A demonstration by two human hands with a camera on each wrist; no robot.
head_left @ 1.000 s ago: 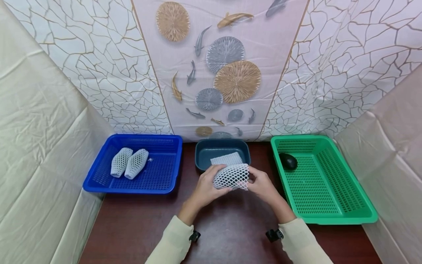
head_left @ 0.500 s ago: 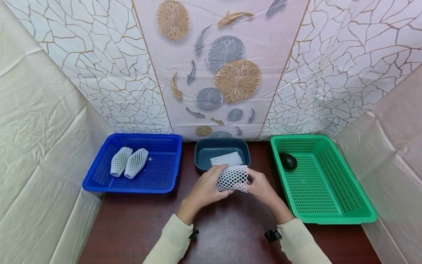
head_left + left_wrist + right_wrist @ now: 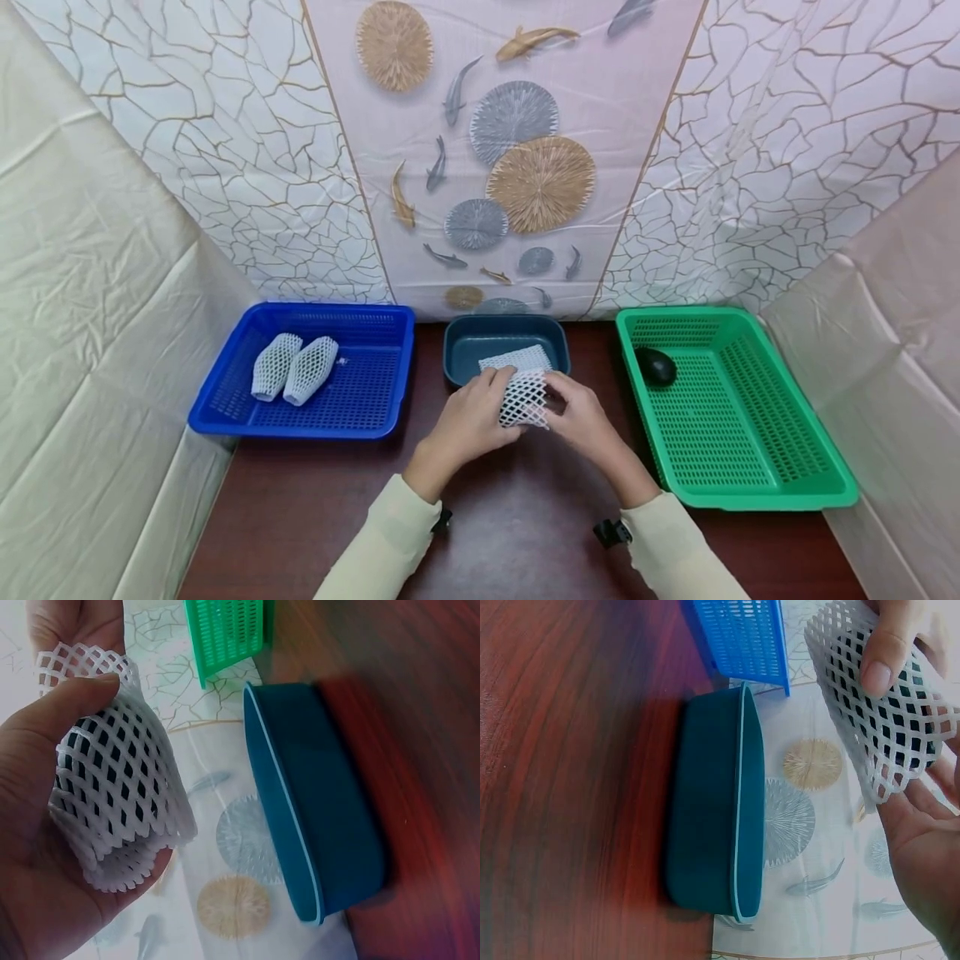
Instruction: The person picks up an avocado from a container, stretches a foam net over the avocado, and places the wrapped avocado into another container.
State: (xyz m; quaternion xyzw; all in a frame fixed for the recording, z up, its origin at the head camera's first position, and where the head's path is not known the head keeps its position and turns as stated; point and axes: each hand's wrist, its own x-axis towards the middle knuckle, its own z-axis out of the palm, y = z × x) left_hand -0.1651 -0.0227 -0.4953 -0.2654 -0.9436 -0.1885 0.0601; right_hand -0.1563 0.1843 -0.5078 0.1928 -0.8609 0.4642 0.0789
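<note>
My left hand [image 3: 467, 421] grips a white foam net sleeve [image 3: 523, 402] above the table, fingers wrapped over it and the thumb on its near side. Something dark and rounded [image 3: 900, 740] shows through the mesh in both wrist views; its ends are hidden. At the sleeve's right end, my right hand [image 3: 588, 419] holds the edge between thumb and fingers. Just behind the hands, more flat white foam netting [image 3: 519, 360] lies in a dark teal tub [image 3: 459, 342].
On the left, a blue basket [image 3: 367, 429] contains two net-covered items [image 3: 311, 372]. A green basket [image 3: 757, 498] at the right has one dark oval fruit [image 3: 657, 367] in its far left corner. A patterned cloth [image 3: 465, 167] hangs behind the brown table [image 3: 517, 533].
My right hand has shifted left with the sleeve's right end, closer to my left hand. Less of the sleeve shows between the hands. The baskets and tub stay put.
</note>
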